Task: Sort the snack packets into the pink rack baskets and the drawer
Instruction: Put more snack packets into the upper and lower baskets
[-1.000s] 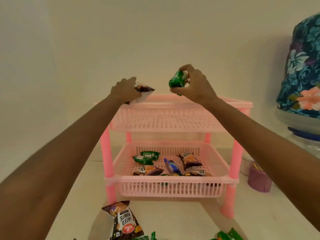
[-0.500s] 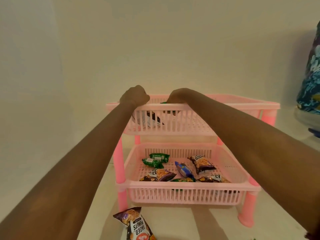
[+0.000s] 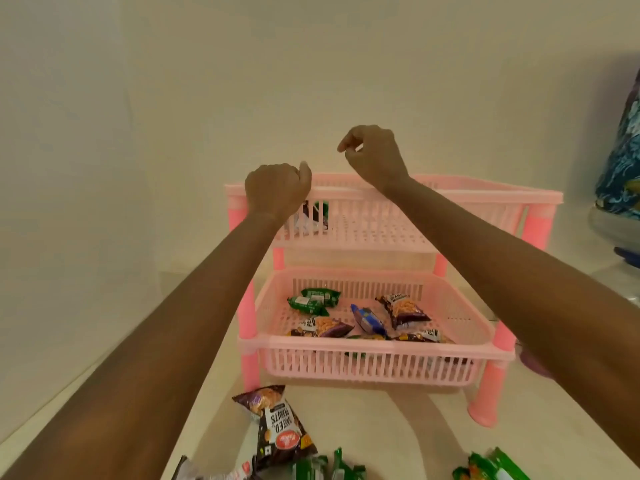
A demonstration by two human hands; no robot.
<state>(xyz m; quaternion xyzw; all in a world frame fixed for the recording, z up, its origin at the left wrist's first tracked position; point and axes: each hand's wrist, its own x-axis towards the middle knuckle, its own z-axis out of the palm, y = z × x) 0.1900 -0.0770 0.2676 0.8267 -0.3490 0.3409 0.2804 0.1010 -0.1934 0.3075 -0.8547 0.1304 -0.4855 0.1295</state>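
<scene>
A pink two-tier rack stands on the pale counter. In its top basket, at the left end, lie two packets, one dark and white, one green, seen through the slats. My left hand hovers at that basket's front left rim, fingers curled, holding nothing. My right hand is raised above the top basket, fingers loosely curled and empty. The lower basket holds several packets: green ones, a blue one, dark peanut ones.
On the counter near me lie a dark salted peanuts packet, green packets and more green packets at the bottom edge. A floral blue object stands at the right. A plain wall is behind the rack.
Both hands carried a packet each over the top basket, lowered into it and let go. Now the packets lie in the basket and the right hand has lifted up empty.
</scene>
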